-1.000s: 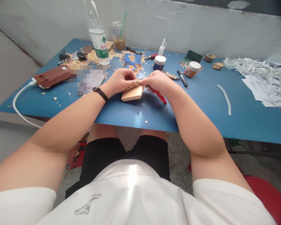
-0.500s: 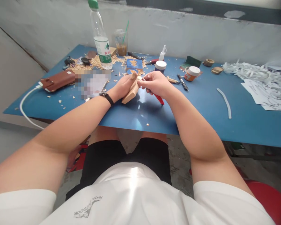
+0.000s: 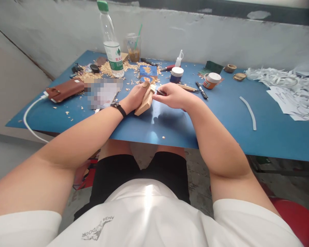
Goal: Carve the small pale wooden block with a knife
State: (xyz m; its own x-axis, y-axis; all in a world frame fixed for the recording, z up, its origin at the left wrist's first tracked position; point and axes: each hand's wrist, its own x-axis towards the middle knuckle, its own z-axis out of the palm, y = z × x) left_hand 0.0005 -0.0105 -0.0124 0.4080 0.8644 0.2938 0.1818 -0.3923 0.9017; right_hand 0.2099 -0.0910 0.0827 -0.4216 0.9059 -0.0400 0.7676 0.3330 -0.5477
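A pale wooden block (image 3: 144, 105) is gripped in my left hand (image 3: 135, 97), tilted above the blue table, with the thumb along its upper end. Just right of the block, my right hand (image 3: 173, 95) is closed around a tool with a red handle. Most of that handle is hidden by the hand; a dark part (image 3: 161, 92) shows between the fingers, pointing at the block's upper end. The tool's tip is too small to make out.
Wood shavings (image 3: 130, 66) surround a water bottle (image 3: 113, 56) and a drink cup (image 3: 134, 48). A brown leather case (image 3: 65, 90) with a white cable lies left. Jars (image 3: 176, 74), a pen (image 3: 201, 90) and paper strips (image 3: 275, 77) are to the right.
My right hand has turned and moved slightly down and right, hiding the red handle that showed below it. The left hand still holds the block in nearly the same place.
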